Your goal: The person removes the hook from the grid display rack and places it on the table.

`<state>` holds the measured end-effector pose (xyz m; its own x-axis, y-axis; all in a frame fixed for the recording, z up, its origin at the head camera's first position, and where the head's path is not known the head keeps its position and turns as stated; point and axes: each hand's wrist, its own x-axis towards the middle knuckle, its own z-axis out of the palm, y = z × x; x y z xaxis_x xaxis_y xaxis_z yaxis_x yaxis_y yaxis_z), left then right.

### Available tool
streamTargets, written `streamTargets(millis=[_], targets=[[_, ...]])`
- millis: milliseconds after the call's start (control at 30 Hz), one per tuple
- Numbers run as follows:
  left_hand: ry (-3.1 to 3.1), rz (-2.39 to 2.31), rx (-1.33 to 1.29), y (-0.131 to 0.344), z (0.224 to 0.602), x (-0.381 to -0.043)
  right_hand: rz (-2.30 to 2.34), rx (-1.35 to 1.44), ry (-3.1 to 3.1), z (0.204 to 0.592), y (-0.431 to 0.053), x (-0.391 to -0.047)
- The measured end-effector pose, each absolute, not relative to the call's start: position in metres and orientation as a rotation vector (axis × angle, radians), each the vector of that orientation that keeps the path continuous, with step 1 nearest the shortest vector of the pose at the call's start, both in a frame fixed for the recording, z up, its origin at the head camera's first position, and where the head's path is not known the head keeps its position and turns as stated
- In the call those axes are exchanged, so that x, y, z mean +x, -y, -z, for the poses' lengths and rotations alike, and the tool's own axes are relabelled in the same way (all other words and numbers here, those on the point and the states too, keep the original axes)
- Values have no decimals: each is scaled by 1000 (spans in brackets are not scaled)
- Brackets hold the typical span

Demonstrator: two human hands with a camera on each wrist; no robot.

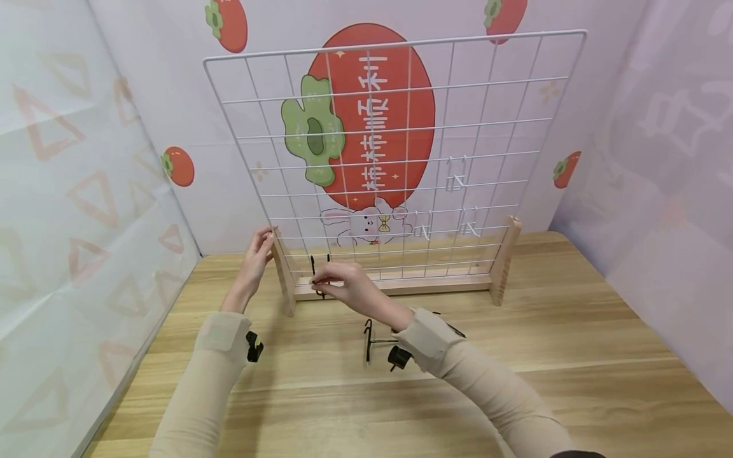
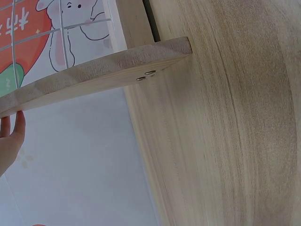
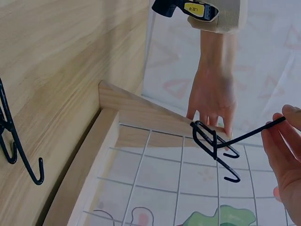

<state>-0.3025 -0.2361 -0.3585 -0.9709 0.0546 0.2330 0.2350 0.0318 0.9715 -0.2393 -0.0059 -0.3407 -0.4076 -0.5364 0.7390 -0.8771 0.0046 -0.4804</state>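
A white wire grid stands in a wooden base with two side posts. My right hand pinches the end of a black wire display hook between thumb and fingertips. The hook's bent prongs are at the lower left of the grid; I cannot tell whether they touch its wires. My left hand holds the upper end of the left wooden post. In the left wrist view only part of that hand shows, fingertips against the post's outer side.
Another black hook lies on the wooden table, and a further black piece is partly hidden by my right forearm. Three white hooks, one of them higher, hang on the grid's right part. A printed cloth stands behind.
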Motion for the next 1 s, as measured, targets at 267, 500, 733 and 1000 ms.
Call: streamTargets(millis=[267,500,733,1000], targets=[[2195,2054,-311,230,348,-292,-1475,1442,2094,353,-5,-235],[2202,2053,-307,229,347,-291,-1455,1430,2213,365,-10,-234],[2209,2047,-301,229,345,-291,-1465,1437,2263,367,-14,-226],[2185,2058,-306,229,345,-291,-1473,1423,2338,387,-14,-230]])
